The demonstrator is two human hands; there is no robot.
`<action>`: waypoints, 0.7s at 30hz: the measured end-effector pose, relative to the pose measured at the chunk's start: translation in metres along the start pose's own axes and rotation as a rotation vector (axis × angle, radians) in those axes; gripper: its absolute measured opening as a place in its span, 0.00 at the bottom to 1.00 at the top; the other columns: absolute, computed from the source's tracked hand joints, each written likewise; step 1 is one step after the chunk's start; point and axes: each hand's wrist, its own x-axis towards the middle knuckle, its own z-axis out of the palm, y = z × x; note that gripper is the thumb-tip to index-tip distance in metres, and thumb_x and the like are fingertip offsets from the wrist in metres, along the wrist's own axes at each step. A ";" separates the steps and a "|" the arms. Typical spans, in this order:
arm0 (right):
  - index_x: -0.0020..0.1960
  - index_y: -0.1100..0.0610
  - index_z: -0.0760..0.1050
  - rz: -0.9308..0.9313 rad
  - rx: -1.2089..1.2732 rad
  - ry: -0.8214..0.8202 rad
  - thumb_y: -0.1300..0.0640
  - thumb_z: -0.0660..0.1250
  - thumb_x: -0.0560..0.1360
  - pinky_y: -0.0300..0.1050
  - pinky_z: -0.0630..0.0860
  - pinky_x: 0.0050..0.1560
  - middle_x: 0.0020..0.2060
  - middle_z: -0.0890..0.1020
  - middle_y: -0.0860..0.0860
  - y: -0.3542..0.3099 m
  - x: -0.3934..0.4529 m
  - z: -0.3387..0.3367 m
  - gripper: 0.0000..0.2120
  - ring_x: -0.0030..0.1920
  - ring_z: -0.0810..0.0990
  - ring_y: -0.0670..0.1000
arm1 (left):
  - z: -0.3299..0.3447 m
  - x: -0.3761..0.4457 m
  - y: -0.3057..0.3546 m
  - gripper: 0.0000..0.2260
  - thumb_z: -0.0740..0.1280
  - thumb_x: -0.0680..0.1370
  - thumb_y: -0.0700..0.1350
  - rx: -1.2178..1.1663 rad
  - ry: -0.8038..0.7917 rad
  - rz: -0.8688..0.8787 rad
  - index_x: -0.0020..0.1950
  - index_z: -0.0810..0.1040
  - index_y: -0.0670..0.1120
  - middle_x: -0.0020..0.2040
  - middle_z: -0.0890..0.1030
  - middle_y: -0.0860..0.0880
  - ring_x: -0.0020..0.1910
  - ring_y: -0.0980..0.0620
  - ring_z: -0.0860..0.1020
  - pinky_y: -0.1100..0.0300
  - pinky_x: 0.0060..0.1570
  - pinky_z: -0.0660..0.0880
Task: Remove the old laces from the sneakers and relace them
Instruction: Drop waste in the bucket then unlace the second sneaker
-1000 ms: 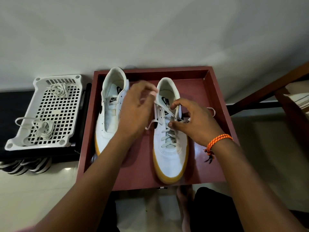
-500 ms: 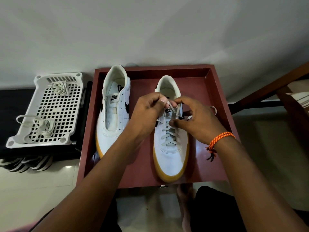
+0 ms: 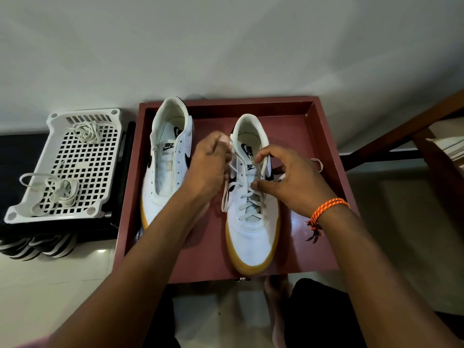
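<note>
On the red tray [image 3: 326, 151], the right sneaker [image 3: 252, 222] sits toe toward the person, so its eyelets are easy to reach. It's laced halfway up; the new lace [image 3: 251, 204] runs under both hands. Left hand [image 3: 209, 169] pinches one lace end and pulls it up taut; right hand [image 3: 288, 182] pinches the crossing to hold tension. Left sneaker [image 3: 167, 169] sits unlaced beside it, and the old laces [image 3: 60, 192] are parked in the white basket [image 3: 82, 156].

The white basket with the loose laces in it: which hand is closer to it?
Left. The left hand holds a lace between the two sneakers, a shoe away from the white basket. The right hand works on the far sneaker's right side.
</note>
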 end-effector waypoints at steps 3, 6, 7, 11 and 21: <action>0.56 0.41 0.78 -0.003 0.001 0.032 0.51 0.83 0.69 0.36 0.73 0.49 0.59 0.79 0.43 -0.002 -0.001 0.001 0.20 0.55 0.78 0.45 | -0.015 0.001 -0.007 0.10 0.62 0.84 0.44 0.454 0.123 0.138 0.46 0.79 0.50 0.37 0.82 0.57 0.33 0.56 0.81 0.51 0.40 0.78; 0.55 0.43 0.80 -0.005 0.006 0.064 0.52 0.84 0.67 0.29 0.70 0.48 0.59 0.80 0.42 -0.003 0.000 0.000 0.20 0.56 0.77 0.43 | -0.017 -0.001 -0.010 0.10 0.65 0.84 0.48 0.779 0.187 0.196 0.51 0.86 0.51 0.60 0.83 0.50 0.56 0.52 0.82 0.56 0.54 0.76; 0.55 0.43 0.80 -0.008 0.002 0.071 0.51 0.84 0.67 0.27 0.69 0.47 0.59 0.81 0.41 -0.003 0.000 0.000 0.20 0.56 0.77 0.43 | -0.015 -0.002 -0.011 0.11 0.65 0.84 0.50 0.822 0.188 0.203 0.53 0.87 0.50 0.64 0.80 0.49 0.58 0.51 0.81 0.57 0.54 0.72; 0.58 0.44 0.81 -0.030 -0.021 0.089 0.51 0.81 0.71 0.19 0.64 0.48 0.59 0.81 0.42 -0.003 0.001 0.001 0.18 0.58 0.76 0.41 | -0.003 -0.010 -0.006 0.17 0.64 0.84 0.63 0.773 0.170 0.257 0.56 0.80 0.50 0.52 0.78 0.52 0.46 0.54 0.78 0.54 0.46 0.75; 0.64 0.48 0.82 -0.041 0.033 0.042 0.63 0.74 0.75 0.34 0.77 0.55 0.60 0.81 0.41 -0.006 0.001 0.000 0.20 0.57 0.79 0.41 | -0.015 -0.008 0.005 0.12 0.76 0.72 0.54 0.698 0.077 0.226 0.54 0.83 0.53 0.36 0.84 0.57 0.37 0.60 0.82 0.49 0.44 0.83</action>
